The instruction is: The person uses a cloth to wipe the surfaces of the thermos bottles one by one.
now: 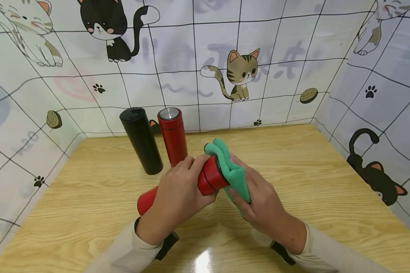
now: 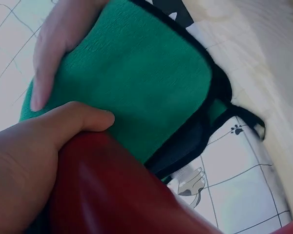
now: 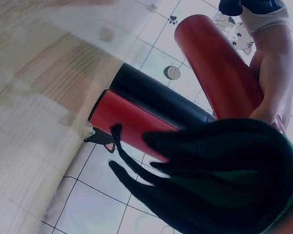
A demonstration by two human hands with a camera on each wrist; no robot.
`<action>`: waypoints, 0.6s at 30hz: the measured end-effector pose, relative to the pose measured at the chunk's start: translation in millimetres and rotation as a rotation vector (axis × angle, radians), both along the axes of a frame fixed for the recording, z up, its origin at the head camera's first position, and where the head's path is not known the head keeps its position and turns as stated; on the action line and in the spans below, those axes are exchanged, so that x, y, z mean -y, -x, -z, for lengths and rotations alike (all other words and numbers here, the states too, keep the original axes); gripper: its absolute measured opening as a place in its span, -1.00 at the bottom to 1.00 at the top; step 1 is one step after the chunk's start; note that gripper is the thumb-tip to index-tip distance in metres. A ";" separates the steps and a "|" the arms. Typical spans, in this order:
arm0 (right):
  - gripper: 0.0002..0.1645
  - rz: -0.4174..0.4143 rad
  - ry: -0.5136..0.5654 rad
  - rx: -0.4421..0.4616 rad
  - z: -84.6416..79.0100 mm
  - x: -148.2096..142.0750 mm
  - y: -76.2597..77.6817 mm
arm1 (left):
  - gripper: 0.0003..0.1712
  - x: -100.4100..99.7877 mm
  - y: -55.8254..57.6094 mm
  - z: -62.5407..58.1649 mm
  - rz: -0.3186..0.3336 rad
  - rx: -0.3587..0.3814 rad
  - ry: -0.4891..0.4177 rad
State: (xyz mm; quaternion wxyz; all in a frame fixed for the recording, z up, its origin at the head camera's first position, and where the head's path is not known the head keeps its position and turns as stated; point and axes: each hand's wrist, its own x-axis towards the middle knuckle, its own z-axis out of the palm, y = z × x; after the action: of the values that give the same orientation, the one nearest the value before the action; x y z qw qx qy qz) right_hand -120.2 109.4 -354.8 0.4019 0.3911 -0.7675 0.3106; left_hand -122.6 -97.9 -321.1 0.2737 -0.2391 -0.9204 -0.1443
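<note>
My left hand [image 1: 182, 189] wraps round a red thermos bottle [image 1: 207, 180], which lies tilted with its capped end up toward the right. A folded green cloth [image 1: 235, 177] with dark edging covers that end. My right hand [image 1: 264, 201] holds the cloth between thumb and fingers, pressed over the cap. In the left wrist view, the left thumb reaches along the red bottle [image 2: 102, 190] to the cloth's [image 2: 136, 73] edge. The right wrist view shows the bottle's plain base end [image 3: 212, 58] beyond the dark folds of the cloth [image 3: 229, 170].
A black thermos bottle [image 1: 141, 142] and a second red one with a silver-topped cap [image 1: 172, 136] stand upright at the back left of the wooden table [image 1: 294, 163]. White gridded sheeting [image 1: 177, 53] with cartoon cats encloses the table's back and sides.
</note>
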 end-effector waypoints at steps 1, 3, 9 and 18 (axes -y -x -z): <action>-0.31 0.003 -0.007 0.008 0.6 -0.6 -0.1 | -0.11 0.7 0.2 -0.9 -0.008 -0.001 -0.006; -0.31 -0.003 -0.019 0.021 1.6 -1.7 -0.5 | -0.11 2.3 0.7 -2.5 -0.026 0.000 -0.021; -0.35 -0.029 -0.010 -0.004 0.7 -1.6 -0.3 | -0.13 1.6 1.0 -2.9 -0.016 0.024 -0.029; -0.32 -0.014 0.035 -0.017 0.8 0.1 1.2 | -0.13 0.5 -2.4 -5.6 -0.008 0.014 -0.048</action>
State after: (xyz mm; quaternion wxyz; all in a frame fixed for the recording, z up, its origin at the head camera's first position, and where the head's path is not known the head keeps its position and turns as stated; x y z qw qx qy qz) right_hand -121.4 109.3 -355.6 0.4129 0.3920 -0.7559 0.3232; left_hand -120.3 -98.4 -315.5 0.2736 -0.2278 -0.9195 -0.1669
